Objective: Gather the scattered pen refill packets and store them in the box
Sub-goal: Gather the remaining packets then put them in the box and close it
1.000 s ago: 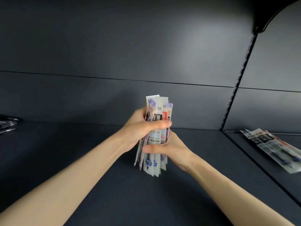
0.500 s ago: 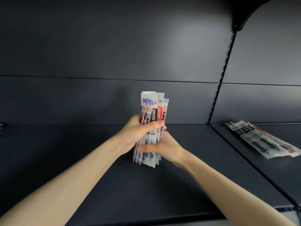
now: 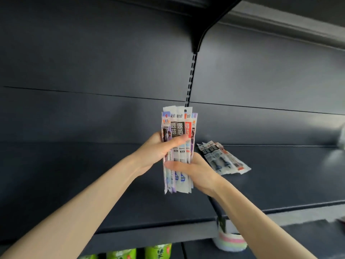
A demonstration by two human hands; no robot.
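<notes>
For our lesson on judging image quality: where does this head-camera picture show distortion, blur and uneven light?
Head view: the shelf post bows, a wide-angle effect; head view: the far right edge smears and the loose packets look soft, while print on the held bundle reads clearly; head view: the back panel shows a faint sheen, no harsh glare.

A single view is provided, taken by a wide-angle camera worn on the head. It is aimed forward and roughly level at the back panel (image 3: 93, 62) of a dark shelving unit, from within arm's reach. The shelf (image 3: 74, 184) is seen from slightly above, its front edge lying toward 6 o'clock, while the bracket (image 3: 211, 25) of the shelf overhead is caught near 12 o'clock. The frame is centred on the packet bundle (image 3: 179, 128), where the left hand (image 3: 156, 152) and right hand (image 3: 196, 171) are seen together, the forearms entering from 7 and 5 o'clock.
</notes>
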